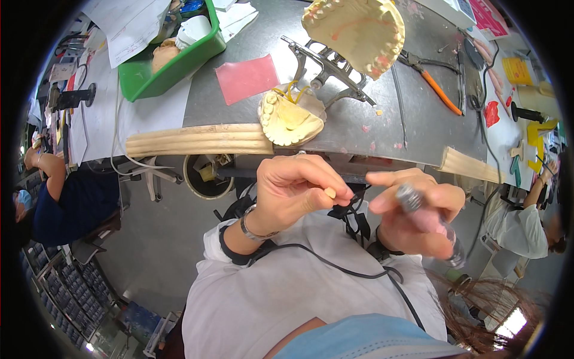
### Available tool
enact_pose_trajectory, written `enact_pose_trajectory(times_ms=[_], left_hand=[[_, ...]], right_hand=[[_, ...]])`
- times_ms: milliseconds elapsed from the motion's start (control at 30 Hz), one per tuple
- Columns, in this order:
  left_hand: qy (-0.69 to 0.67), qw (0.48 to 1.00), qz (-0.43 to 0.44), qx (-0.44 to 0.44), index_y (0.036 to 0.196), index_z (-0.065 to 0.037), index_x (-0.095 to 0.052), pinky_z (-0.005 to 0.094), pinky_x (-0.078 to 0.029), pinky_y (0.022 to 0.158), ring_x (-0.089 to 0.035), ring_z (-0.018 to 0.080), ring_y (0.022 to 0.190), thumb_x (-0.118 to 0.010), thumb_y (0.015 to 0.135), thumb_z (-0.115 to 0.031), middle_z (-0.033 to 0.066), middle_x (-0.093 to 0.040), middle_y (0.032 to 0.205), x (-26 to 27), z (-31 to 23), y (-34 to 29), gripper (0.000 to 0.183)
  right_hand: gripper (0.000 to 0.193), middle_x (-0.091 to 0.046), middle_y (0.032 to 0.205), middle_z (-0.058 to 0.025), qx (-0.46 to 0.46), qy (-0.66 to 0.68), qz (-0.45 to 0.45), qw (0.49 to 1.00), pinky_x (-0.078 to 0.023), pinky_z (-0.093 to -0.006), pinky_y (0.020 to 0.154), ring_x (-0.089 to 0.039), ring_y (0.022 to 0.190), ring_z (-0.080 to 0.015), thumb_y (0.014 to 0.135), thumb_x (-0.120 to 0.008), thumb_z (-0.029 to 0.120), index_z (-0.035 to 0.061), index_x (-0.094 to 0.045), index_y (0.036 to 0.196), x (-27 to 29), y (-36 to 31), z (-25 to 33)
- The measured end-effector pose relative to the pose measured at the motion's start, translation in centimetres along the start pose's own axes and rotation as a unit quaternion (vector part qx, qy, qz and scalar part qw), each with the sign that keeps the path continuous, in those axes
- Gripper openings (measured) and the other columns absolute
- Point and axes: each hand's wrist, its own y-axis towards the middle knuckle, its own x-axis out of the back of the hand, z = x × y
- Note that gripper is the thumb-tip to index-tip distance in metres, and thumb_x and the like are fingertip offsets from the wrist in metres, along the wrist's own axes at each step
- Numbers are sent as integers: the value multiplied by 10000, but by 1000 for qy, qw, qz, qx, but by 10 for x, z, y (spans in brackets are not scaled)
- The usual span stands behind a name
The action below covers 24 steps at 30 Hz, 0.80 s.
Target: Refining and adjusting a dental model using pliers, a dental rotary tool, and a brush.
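Note:
My left hand (287, 194) is closed, pinching a small yellowish denture tooth (330, 192) between thumb and fingertips, just off the bench's front edge. In my right hand (391, 224) is a metal-ended handpiece (411, 197), smeared by motion, its lower end (457, 254) sticking out under the fingers. The two hands are close together but apart. Beyond the left hand, a yellow plaster dental cast (293, 124) lies by the wooden edge strip. A larger cast (353, 30) is upturned at the metal articulator (329, 69).
A pink wax sheet (246, 79) lies left of the articulator. Left of it stands a cluttered green bin (173, 78). Orange-handled pliers (439, 90) are at the right. Wooden strips (197, 141) edge the bench. A round waste bin (206, 185) stands below. People sit at both sides.

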Motion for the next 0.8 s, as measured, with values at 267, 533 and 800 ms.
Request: enact_pose_trajectory(times_ms=[267, 533, 800], left_hand=[[-57, 992, 113, 27, 789, 23, -678, 280, -506, 637, -630, 166, 704, -761, 807, -100, 125, -686, 791, 9, -1, 2, 149], [19, 996, 58, 70, 754, 9, -649, 260, -460, 606, -575, 132, 696, -778, 761, -397, 84, -650, 808, 1, -9, 1, 426], [7, 986, 51, 161, 865, 11, -697, 282, -456, 690, -571, 129, 789, -748, 822, -359, 83, -666, 879, -2, -15, -2, 376]], right_hand=[[372, -696, 829, -189, -14, -65, 149, 987, -539, -297, 565, -682, 675, -247, 763, -789, 192, 54, -580, 1038, 0, 16, -7], [535, -707, 866, -132, -53, -86, 190, 977, -514, -391, 865, -669, 806, -220, 689, -805, -45, 126, -510, 1101, -2, 15, -2], [444, -713, 869, -60, -34, -82, 95, 992, -501, -280, 663, -602, 767, -200, 655, -830, -21, 75, -613, 1031, -10, 11, -11]])
